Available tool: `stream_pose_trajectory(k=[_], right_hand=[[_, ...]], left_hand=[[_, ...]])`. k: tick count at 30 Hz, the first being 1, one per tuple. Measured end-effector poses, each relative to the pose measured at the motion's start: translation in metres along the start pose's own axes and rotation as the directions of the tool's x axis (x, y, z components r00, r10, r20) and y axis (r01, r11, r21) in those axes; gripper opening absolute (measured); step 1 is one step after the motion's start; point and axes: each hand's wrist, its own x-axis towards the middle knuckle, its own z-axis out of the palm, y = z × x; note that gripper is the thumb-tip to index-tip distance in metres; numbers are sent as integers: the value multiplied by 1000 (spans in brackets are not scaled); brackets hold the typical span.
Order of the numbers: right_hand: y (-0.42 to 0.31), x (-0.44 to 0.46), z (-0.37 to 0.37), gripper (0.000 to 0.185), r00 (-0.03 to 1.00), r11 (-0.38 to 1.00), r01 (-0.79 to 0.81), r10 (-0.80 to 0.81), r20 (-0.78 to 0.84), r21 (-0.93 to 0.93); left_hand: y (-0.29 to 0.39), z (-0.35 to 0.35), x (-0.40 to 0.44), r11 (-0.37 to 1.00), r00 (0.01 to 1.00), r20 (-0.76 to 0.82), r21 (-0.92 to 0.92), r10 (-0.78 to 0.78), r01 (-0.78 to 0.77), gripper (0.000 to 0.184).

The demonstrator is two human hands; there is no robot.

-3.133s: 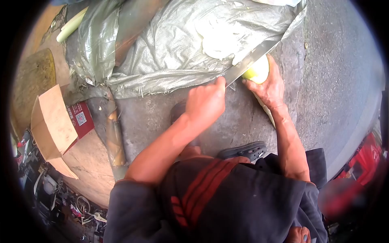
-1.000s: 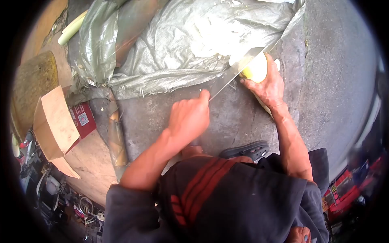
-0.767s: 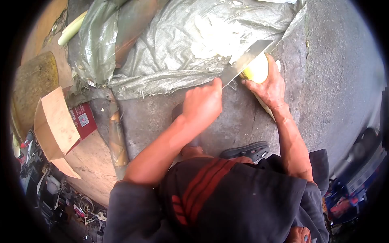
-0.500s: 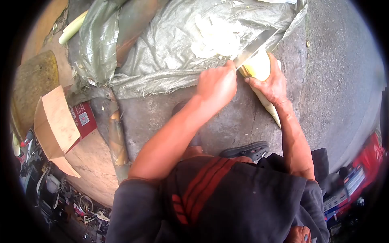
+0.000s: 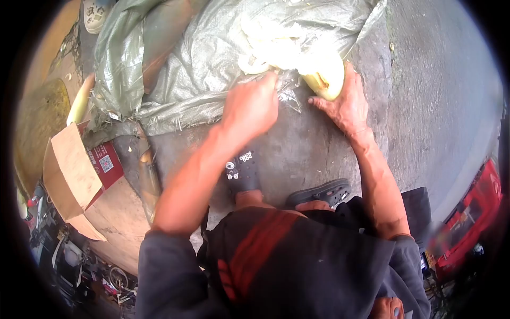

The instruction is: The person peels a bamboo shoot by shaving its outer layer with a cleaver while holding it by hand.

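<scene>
My left hand (image 5: 251,105) is a blurred, closed fist at the near edge of the silvery sack (image 5: 204,69). It grips the knife, whose handle it hides; the blade cannot be made out in the glare. My right hand (image 5: 348,103) holds a pale yellow-green peeled shoot (image 5: 328,72) from the right, fingers along its far side and thumb stretched out below it. White peelings (image 5: 265,42) lie on the sack just left of the shoot, partly washed out by bright light.
An open cardboard box (image 5: 71,170) stands at the left, with a pale tapered shoot (image 5: 79,103) behind it. A husked shoot (image 5: 147,170) lies right of the box. A light clog (image 5: 96,15) is at the upper left, a red object (image 5: 473,212) at the right.
My left fist has moved left and blurred, and the blade no longer shows. The shoot under my right hand no longer extends below the wrist. At left, the clog appeared and a pale shoot lies lower.
</scene>
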Motion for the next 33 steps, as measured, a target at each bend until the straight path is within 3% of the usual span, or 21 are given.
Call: stream_pose_trajectory(k=[4, 8, 20, 26, 33], right_hand=[[3, 10, -6, 100, 990, 992, -49, 33, 134, 115], [-8, 5, -5, 98, 987, 991, -53, 34, 155, 121], [2, 7, -1, 103, 987, 994, -53, 38, 153, 95], [4, 11, -3, 102, 985, 994, -36, 17, 174, 107], [2, 12, -4, 101, 979, 993, -77, 57, 195, 95]], left_hand=[[3, 2, -54, 1000, 999, -43, -12, 14, -15, 13], [-3, 8, -91, 1000, 997, -77, 2, 7, -7, 8], [-2, 5, -85, 999, 999, 8, 33, -31, 31, 10], [-10, 12, -80, 984, 990, 7, -114, -139, 139, 11], [-2, -12, -102, 998, 998, 42, -24, -50, 51, 11]])
